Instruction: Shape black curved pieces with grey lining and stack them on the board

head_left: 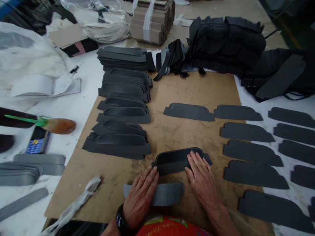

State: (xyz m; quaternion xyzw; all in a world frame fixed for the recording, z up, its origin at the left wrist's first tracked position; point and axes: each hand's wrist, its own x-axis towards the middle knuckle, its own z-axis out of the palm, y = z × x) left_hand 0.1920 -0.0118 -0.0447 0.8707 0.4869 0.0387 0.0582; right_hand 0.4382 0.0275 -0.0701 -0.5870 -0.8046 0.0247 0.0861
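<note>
A dark grey shaped panel [172,160] with a raised, curved rim along its far side lies in front of me on a brown board [157,137]. My right hand [200,177] lies flat over the panel's right part, fingers stretched out and holding nothing. My left hand [142,193] is stretched out too, its fingertips touching the panel's left end. Under and beside my left hand lies a lighter grey curved strip [168,194], partly hidden by the hand.
Overlapping dark panels [120,144] form a row on the left, with a taller stack [121,57] behind. Single flat panels [256,173] lie in columns on the right. Black piles [226,42] and a tied cardboard bundle [152,23] stand at the back. A green-handled tool [59,126] lies left.
</note>
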